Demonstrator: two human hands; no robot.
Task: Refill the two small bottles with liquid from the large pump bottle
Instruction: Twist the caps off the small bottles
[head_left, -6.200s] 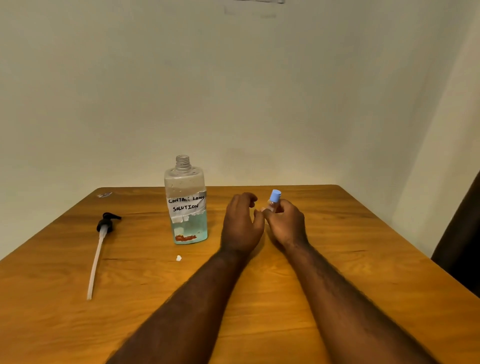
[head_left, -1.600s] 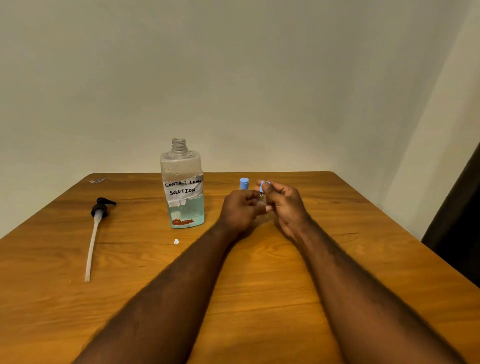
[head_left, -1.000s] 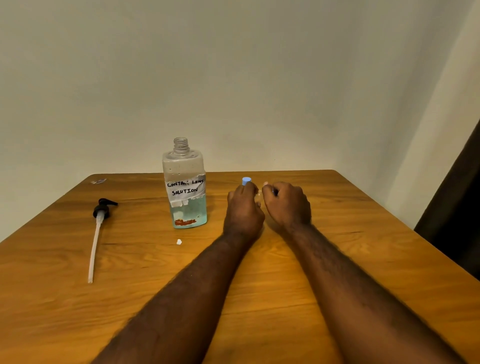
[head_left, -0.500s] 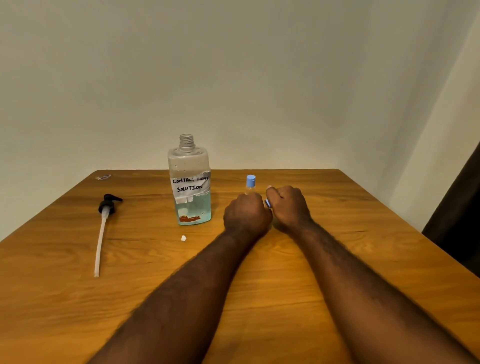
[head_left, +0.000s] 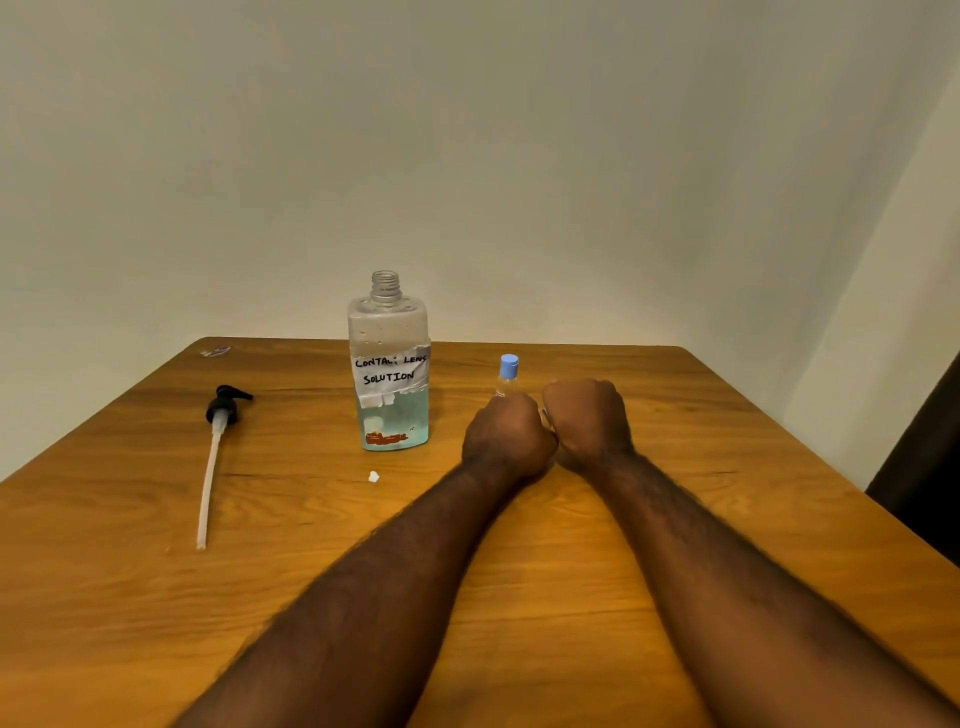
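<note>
Head view — small bottle (head_left: 507, 375) just behind fisted hands (head_left: 550, 431), contents hidden.

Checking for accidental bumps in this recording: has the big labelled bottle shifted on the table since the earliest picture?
No. The large bottle stands in the same spot relative to the white scrap and the pump head; only the camera shifted.

Both fists now closed beside capped small bottle (head_left: 507, 375).

Two forearms, bare to frame edge, hair-covered; no sleeve visible. Left hand (head_left: 506, 436) and right hand (head_left: 589, 421): bare, no glove, ring, watch seen.
</note>
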